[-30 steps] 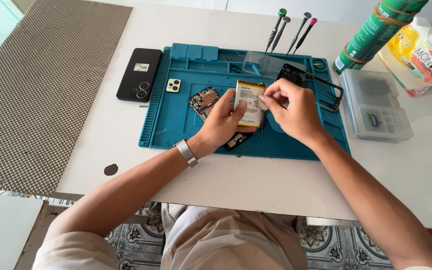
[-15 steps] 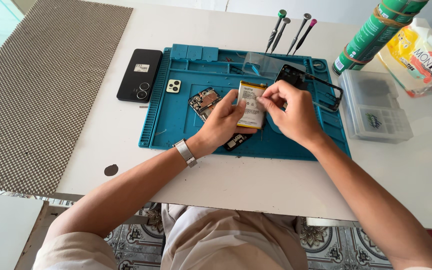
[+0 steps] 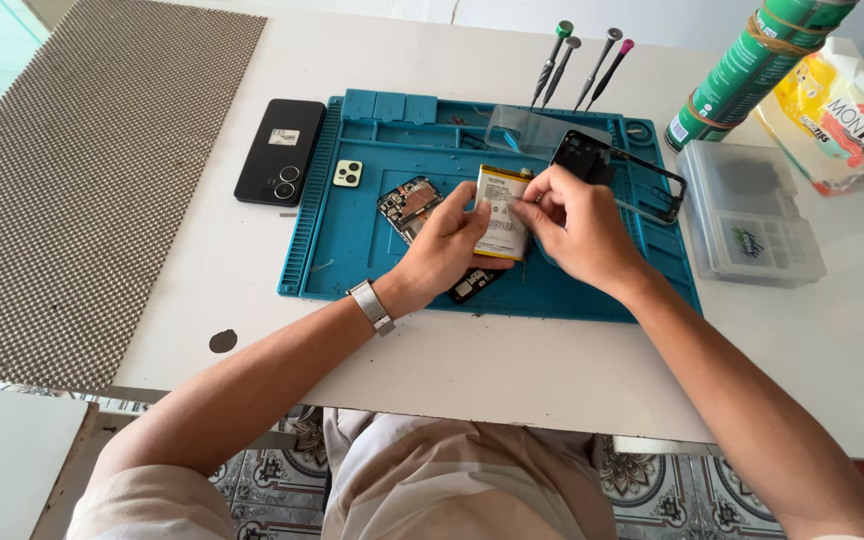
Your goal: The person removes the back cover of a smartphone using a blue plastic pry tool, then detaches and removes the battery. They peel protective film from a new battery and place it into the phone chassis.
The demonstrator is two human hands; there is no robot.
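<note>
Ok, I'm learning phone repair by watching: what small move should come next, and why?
Probably keep peeling at the top edge: the left hand grips the flat white-and-yellow phone battery above the blue silicone repair mat, while the right hand pinches its upper edge.

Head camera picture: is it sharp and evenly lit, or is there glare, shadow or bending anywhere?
Head view: bright, even daylight, and the hands and battery are sharp. Soft shadows lie under the left hand and right hand on the blue mat. A pale sheen shows on the clear film. The table edge bows slightly, a wide-lens effect.
</note>
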